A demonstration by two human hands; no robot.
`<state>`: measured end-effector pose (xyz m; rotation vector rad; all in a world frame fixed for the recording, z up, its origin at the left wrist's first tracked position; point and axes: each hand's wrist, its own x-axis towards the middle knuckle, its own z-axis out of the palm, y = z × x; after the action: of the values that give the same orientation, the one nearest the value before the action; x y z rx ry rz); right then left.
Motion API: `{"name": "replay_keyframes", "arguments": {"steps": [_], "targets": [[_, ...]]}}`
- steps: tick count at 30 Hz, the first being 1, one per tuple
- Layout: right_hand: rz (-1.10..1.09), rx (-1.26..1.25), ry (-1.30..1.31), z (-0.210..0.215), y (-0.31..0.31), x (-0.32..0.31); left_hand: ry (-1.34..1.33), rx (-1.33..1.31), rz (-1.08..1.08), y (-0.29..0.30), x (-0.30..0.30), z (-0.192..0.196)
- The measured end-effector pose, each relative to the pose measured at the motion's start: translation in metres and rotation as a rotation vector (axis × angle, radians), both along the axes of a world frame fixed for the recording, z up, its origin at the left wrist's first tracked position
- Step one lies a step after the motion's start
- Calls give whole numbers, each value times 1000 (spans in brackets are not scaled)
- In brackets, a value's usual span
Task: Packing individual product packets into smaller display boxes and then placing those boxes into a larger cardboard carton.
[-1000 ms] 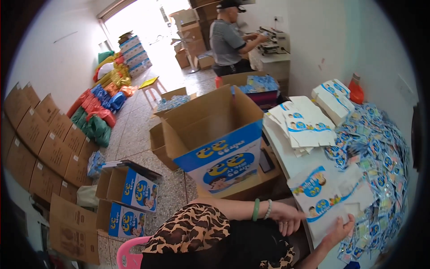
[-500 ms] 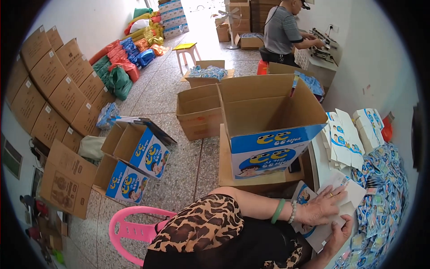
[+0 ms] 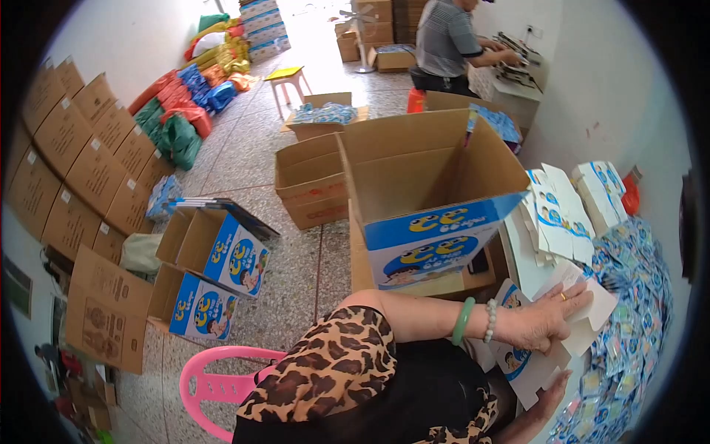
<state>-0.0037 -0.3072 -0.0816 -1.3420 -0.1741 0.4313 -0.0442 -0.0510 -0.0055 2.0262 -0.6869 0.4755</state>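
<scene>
My left hand (image 3: 543, 320), with a green bangle and a bead bracelet at the wrist, lies over a flat white and blue carton (image 3: 592, 314) and grips its upper part. My right hand (image 3: 553, 396) holds the same carton from below, mostly hidden under it. The carton rests on a white table (image 3: 521, 255) at the lower right. A stack of similar flat cartons (image 3: 555, 214) lies just beyond it. To the right spreads a pile of small blue sachets (image 3: 636, 296). A large open cardboard box (image 3: 436, 192) with a blue printed front stands left of the table.
A pink plastic chair (image 3: 214, 385) is under me. Open printed boxes (image 3: 222, 251) and a brown open box (image 3: 310, 177) sit on the tiled floor. Brown cartons (image 3: 81, 163) line the left wall, with coloured sacks (image 3: 185, 111) beyond. Another person (image 3: 451, 37) works at a far table.
The view has swung down and left, showing more floor. My left hand has moved further right across the carton; my right hand stays under its lower edge.
</scene>
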Motion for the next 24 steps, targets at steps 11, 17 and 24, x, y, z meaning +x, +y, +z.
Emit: {"name": "replay_keyframes", "arguments": {"steps": [11,17,24], "targets": [[-595,-929,-549,115,-14,14,-66,-108,-110,-3,-5,49],[-1127,-1148,-1321,106,-22,-3,9,-375,-67,-41,44,-32],[-618,-544,-643,90,-14,-17,26,-557,-327,-51,60,-33]]}}
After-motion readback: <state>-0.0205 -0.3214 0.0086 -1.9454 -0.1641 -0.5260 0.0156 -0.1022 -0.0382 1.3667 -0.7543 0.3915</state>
